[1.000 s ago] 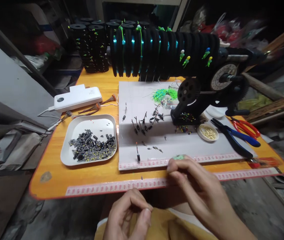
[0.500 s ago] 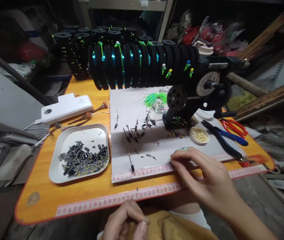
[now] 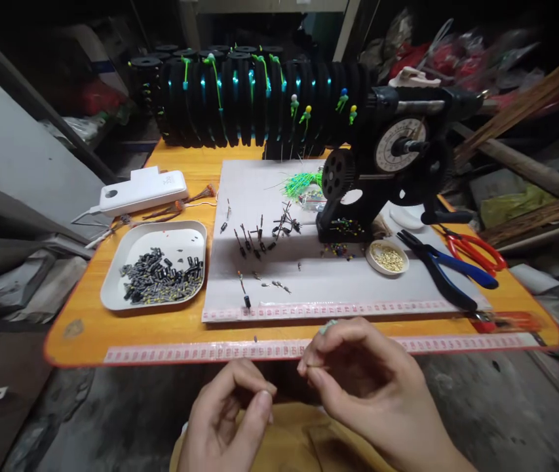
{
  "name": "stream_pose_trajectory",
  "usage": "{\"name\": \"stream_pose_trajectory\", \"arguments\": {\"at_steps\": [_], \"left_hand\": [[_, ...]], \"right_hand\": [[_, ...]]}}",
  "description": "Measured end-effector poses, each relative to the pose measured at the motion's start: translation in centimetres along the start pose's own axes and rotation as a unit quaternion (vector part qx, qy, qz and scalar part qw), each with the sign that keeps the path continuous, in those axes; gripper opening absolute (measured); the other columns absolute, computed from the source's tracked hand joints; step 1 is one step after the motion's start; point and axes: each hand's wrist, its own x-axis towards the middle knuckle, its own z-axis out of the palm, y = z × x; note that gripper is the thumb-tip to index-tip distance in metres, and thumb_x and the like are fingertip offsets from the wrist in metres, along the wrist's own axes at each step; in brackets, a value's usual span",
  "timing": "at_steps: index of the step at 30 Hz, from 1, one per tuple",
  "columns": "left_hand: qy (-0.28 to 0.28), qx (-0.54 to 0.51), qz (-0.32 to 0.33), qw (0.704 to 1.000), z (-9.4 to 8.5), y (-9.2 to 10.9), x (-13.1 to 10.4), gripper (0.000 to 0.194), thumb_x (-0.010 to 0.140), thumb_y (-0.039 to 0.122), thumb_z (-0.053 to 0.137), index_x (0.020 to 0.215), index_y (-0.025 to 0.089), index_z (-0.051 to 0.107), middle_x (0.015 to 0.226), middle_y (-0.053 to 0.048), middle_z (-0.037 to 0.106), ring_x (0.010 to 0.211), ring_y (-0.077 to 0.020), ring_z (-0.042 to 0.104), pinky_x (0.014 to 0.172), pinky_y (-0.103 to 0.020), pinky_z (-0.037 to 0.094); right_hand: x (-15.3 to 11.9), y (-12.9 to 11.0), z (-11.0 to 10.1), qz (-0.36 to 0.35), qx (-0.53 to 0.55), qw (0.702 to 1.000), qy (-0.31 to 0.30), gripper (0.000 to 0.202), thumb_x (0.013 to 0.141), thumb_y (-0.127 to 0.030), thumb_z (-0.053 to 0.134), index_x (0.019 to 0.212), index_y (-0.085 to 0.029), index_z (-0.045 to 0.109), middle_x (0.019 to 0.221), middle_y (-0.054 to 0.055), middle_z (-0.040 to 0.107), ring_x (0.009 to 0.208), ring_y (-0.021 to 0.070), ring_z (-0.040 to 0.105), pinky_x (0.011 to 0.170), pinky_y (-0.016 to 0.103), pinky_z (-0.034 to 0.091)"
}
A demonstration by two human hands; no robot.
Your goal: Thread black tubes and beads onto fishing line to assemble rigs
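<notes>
My left hand [image 3: 234, 416] is closed in a pinch above my lap, thumb against forefinger. Anything between those fingertips is too small to make out. Facing it, just in front of the table edge, my right hand [image 3: 372, 387] also pinches, and what it may hold is hidden or too tiny to name. A pale green patch [image 3: 328, 326] shows at its forefinger. The two hands are apart. On the grey board [image 3: 318, 288] beyond them lie small black cylinders with thin stems [image 3: 246, 300] and several tiny grey pieces [image 3: 276, 284].
A white tray [image 3: 116, 275] of small dark and grey parts stands left, near a white power strip [image 3: 144, 191]. A black winding machine [image 3: 343, 196] with spools rises behind. Right are a dish of golden bits [image 3: 387, 257], blue-handled pliers [image 3: 441, 269] and red-handled pliers [image 3: 476, 249].
My right hand has drawn back from over the board toward my left hand, its fingertips now pinched. My left hand stays pinched. The view has shifted, so the table sits higher.
</notes>
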Motion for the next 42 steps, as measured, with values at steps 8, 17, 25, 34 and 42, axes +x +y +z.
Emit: {"name": "stream_pose_trajectory", "arguments": {"at_steps": [8, 17, 25, 34, 42], "left_hand": [[-0.020, -0.003, 0.015, 1.000, 0.6, 0.4, -1.1, 0.035, 0.086, 0.047, 0.073, 0.070, 0.018, 0.062, 0.066, 0.003, 0.052, 0.064, -0.0116, 0.050, 0.062, -0.021, 0.041], [-0.054, -0.002, 0.052, 0.997, 0.0, 0.3, -2.5, 0.032, 0.093, 0.043, 0.065, 0.072, 0.020, 0.059, 0.070, 0.002, 0.052, 0.069, -0.0141, 0.050, 0.067, -0.024, 0.040], [-0.055, 0.006, 0.069, 0.996, -0.2, -0.1, -2.8, 0.031, 0.093, 0.044, 0.064, 0.073, 0.020, 0.060, 0.070, 0.002, 0.053, 0.066, -0.0129, 0.048, 0.066, -0.024, 0.039], [-0.036, -0.008, 0.082, 0.996, 0.0, -0.2, -2.7, 0.027, 0.093, 0.038, 0.067, 0.074, 0.019, 0.065, 0.070, -0.001, 0.060, 0.064, -0.0131, 0.053, 0.061, -0.023, 0.042], [-0.005, 0.021, 0.151, 0.988, 0.2, -0.5, -2.2, 0.012, 0.090, 0.018, 0.068, 0.079, 0.020, 0.071, 0.072, -0.001, 0.067, 0.066, -0.0131, 0.063, 0.062, -0.020, 0.049]], "right_hand": [[-1.0, -0.5, 1.4, 0.001, 0.056, 0.998, -0.001, 0.030, 0.085, -0.006, 0.074, 0.102, -0.030, 0.068, 0.088, -0.003, 0.076, 0.079, 0.0098, 0.075, 0.073, 0.015, 0.063], [-1.9, -1.6, 2.5, -0.034, 0.098, 0.994, 0.016, 0.036, 0.083, -0.002, 0.075, 0.102, -0.031, 0.064, 0.089, -0.004, 0.074, 0.080, 0.0116, 0.076, 0.077, 0.021, 0.065], [-2.2, -1.9, 2.9, -0.028, 0.080, 0.996, 0.020, 0.031, 0.083, -0.006, 0.077, 0.100, -0.029, 0.065, 0.087, -0.004, 0.074, 0.079, 0.0120, 0.076, 0.075, 0.022, 0.066], [-2.5, -2.3, 2.6, -0.055, 0.018, 0.998, 0.022, 0.029, 0.081, -0.008, 0.080, 0.099, -0.028, 0.068, 0.086, -0.001, 0.075, 0.076, 0.0150, 0.077, 0.067, 0.021, 0.067], [-2.1, -2.6, 0.6, -0.107, -0.131, 0.984, -0.062, 0.036, 0.079, -0.014, 0.083, 0.109, -0.031, 0.070, 0.095, 0.002, 0.075, 0.081, 0.0176, 0.075, 0.069, 0.021, 0.063]]}}
